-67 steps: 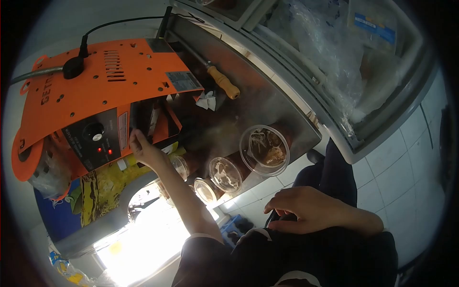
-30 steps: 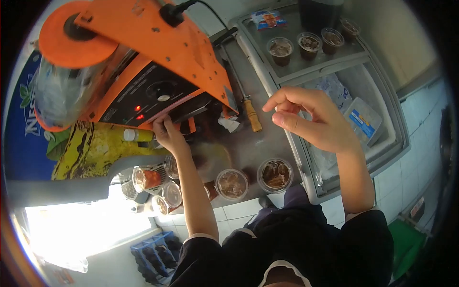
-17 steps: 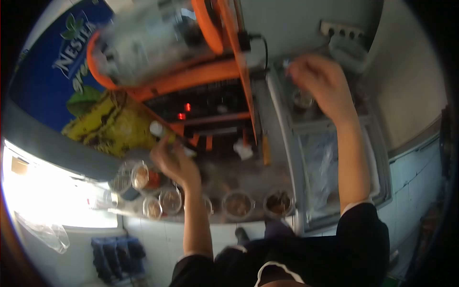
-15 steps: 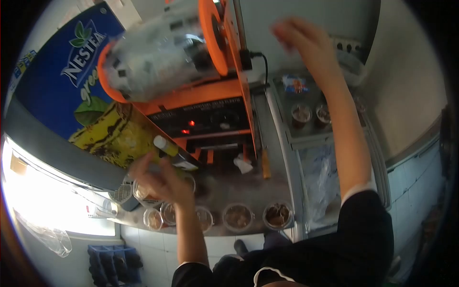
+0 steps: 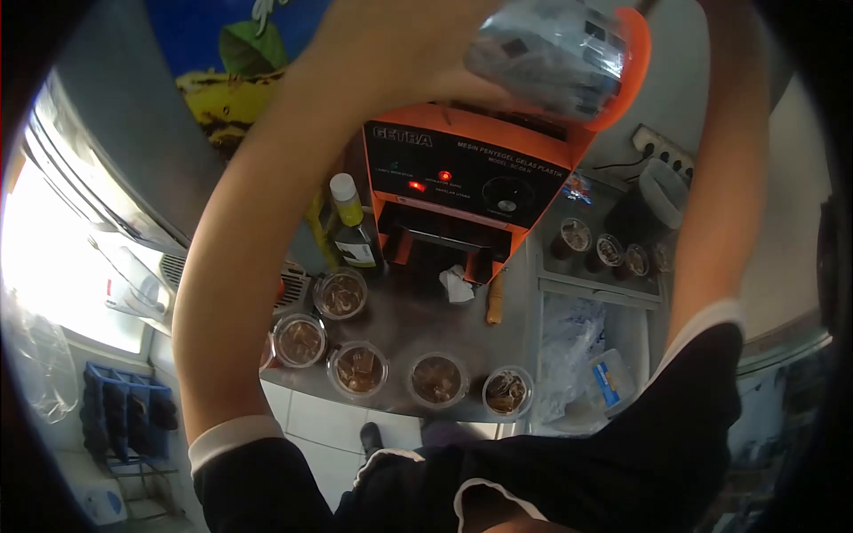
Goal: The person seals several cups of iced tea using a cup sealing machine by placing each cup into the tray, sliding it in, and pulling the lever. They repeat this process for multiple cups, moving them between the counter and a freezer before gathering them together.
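Head view: reaching high at the sealing machine

Reaching to film roll atop machine with left hand, perhaps for steadying; cannot tell finger pose. Raising right arm beside machine, hand beyond frame. See drink cups before machine, probably within easy reach, and bottle just beside it.

White floor tiles; bright light, left; grey wall; dark tabletop; blue rack.
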`<action>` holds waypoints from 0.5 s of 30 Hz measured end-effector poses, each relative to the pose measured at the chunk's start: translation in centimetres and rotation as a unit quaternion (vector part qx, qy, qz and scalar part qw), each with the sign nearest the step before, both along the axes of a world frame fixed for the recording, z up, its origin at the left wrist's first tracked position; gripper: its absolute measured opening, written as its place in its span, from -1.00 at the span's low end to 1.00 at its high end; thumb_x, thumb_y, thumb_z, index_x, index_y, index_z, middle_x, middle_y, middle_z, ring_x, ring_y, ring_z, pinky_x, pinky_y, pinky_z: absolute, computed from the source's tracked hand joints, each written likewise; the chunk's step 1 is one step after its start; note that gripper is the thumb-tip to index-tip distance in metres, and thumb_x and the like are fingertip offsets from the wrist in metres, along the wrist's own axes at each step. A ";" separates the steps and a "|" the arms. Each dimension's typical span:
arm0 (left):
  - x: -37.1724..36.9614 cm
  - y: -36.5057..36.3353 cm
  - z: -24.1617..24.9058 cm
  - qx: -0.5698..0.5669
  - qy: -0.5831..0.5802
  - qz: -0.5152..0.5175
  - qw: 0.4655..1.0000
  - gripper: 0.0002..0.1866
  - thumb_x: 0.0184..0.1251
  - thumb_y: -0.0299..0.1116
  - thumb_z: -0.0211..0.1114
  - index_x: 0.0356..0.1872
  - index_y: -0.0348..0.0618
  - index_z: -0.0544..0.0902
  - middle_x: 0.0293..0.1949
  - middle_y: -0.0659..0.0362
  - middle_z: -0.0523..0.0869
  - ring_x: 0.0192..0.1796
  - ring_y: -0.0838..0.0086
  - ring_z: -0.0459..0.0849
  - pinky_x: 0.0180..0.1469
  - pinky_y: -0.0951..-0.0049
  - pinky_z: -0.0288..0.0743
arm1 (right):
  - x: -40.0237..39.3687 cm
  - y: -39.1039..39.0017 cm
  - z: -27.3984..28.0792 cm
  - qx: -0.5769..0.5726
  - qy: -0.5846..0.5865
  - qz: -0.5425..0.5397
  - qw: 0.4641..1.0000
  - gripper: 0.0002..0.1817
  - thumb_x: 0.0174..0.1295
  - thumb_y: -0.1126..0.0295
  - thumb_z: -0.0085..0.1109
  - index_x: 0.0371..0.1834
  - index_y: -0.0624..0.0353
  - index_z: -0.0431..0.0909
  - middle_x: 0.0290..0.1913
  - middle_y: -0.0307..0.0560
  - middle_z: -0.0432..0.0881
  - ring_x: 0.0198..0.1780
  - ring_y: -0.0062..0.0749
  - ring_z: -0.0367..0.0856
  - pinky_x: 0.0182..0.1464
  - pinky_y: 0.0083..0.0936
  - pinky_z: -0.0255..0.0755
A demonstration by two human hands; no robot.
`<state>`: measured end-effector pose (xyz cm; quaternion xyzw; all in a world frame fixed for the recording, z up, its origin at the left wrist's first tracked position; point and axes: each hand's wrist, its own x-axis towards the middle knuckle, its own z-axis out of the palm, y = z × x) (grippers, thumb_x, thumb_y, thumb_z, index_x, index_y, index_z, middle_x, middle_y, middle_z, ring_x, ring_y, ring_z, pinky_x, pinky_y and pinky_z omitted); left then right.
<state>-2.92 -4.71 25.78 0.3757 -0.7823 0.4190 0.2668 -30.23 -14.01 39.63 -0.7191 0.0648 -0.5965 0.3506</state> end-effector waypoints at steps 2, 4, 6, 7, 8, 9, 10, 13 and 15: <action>-0.5 0.6 -0.8 -0.027 0.022 0.027 0.999 -0.04 -0.08 0.35 0.36 0.25 -0.14 0.38 0.07 -0.10 0.53 0.19 0.13 0.47 0.36 0.06 0.15 | -1.6 5.3 -3.0 -0.036 0.028 0.063 0.997 -0.68 0.31 0.13 -0.01 -0.37 0.19 0.43 -0.49 -0.14 0.38 -0.41 -0.36 0.37 -0.18 -0.32 0.35; -0.3 -0.8 -1.4 -0.078 0.051 -0.029 0.995 -0.09 -0.10 0.31 0.39 0.20 -0.15 0.43 0.01 -0.08 0.55 0.14 0.14 0.50 0.32 0.09 0.18 | -1.6 10.4 -7.6 -0.056 0.007 0.041 0.998 -0.70 0.31 0.16 -0.12 -0.37 0.19 0.39 -0.46 -0.11 0.34 -0.34 -0.32 0.31 -0.11 -0.30 0.26; 0.1 -1.0 -1.8 -0.085 0.067 -0.054 0.993 -0.12 -0.11 0.27 0.42 0.16 -0.16 0.47 -0.04 -0.06 0.57 0.09 0.15 0.53 0.29 0.11 0.21 | -0.3 15.3 -12.8 -0.094 -0.037 -0.049 0.994 -0.71 0.33 0.16 -0.22 -0.38 0.15 0.33 -0.43 -0.07 0.31 -0.30 -0.26 0.27 -0.08 -0.21 0.19; 0.4 -0.5 -1.6 -0.069 0.067 -0.050 0.994 -0.14 -0.11 0.25 0.43 0.15 -0.16 0.48 -0.06 -0.06 0.58 0.06 0.16 0.54 0.27 0.12 0.22 | 0.3 16.5 -15.3 -0.142 -0.024 -0.070 0.987 -0.71 0.34 0.15 -0.23 -0.40 0.11 0.30 -0.44 -0.07 0.33 -0.34 -0.27 0.28 -0.13 -0.21 0.19; 0.4 0.0 -1.4 -0.052 0.063 -0.048 0.995 -0.16 -0.11 0.24 0.44 0.13 -0.16 0.49 -0.08 -0.05 0.59 0.04 0.17 0.54 0.25 0.13 0.23 | 0.7 17.5 -17.9 -0.189 -0.013 -0.094 0.977 -0.70 0.35 0.13 -0.24 -0.42 0.08 0.27 -0.45 -0.08 0.35 -0.38 -0.29 0.30 -0.19 -0.22 0.19; 0.5 0.5 -1.0 -0.021 0.074 -0.053 0.996 -0.16 -0.11 0.22 0.45 0.13 -0.16 0.50 -0.09 -0.04 0.59 0.03 0.17 0.54 0.25 0.13 0.24 | 1.9 18.5 -20.6 -0.220 -0.022 -0.141 0.965 -0.70 0.35 0.12 -0.24 -0.43 0.06 0.26 -0.46 -0.09 0.36 -0.41 -0.31 0.30 -0.23 -0.24 0.19; 0.4 1.2 -0.6 0.010 0.081 -0.059 0.995 -0.17 -0.11 0.21 0.45 0.13 -0.16 0.50 -0.09 -0.04 0.59 0.01 0.18 0.54 0.24 0.13 0.24 | 2.7 19.1 -22.2 -0.250 -0.035 -0.188 0.949 -0.70 0.36 0.11 -0.25 -0.44 0.04 0.25 -0.46 -0.10 0.38 -0.45 -0.34 0.30 -0.27 -0.26 0.18; -0.1 0.4 -0.6 0.035 0.081 -0.013 0.996 -0.18 -0.10 0.20 0.46 0.13 -0.16 0.50 -0.10 -0.04 0.59 0.00 0.17 0.55 0.23 0.12 0.24 | 1.9 18.5 -21.6 -0.245 -0.041 -0.140 0.958 -0.69 0.35 0.08 -0.24 -0.44 0.04 0.27 -0.52 -0.14 0.36 -0.49 -0.38 0.27 -0.30 -0.28 0.17; 0.0 -0.7 -0.8 -0.053 0.078 -0.010 0.996 -0.17 -0.09 0.22 0.44 0.13 -0.16 0.50 -0.10 -0.05 0.60 0.01 0.15 0.56 0.23 0.11 0.23 | 2.2 17.3 -19.7 -0.224 -0.040 -0.082 0.970 -0.69 0.35 0.13 -0.20 -0.49 0.05 0.26 -0.56 -0.17 0.31 -0.52 -0.42 0.22 -0.32 -0.34 0.14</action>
